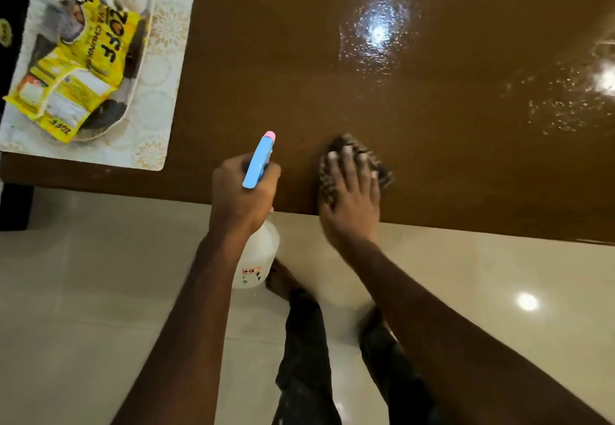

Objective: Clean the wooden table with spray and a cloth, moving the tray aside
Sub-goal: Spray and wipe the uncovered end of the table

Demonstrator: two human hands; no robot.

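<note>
**tablefan:** What's each hand up to here?

**mopsy:** Just left of the cloth (386,175), the left hand (244,191) is clenched round the spray bottle (259,248). The nozzle is aimed out over the wooden table (332,85), probably ready for another squirt. The right hand (349,195) lies flat on the cloth, fingers straight, so it's pressing it down, not gripping.

**tablefan:** And further out?

**mopsy:** Beyond the cloth to the right there are droplets (379,32), not wiped yet. Far left of the cloth, the tray (145,48) with a yellow packet (93,58) sits on a placemat (166,98). I'd guess it's parked out of the wiping path.
</note>
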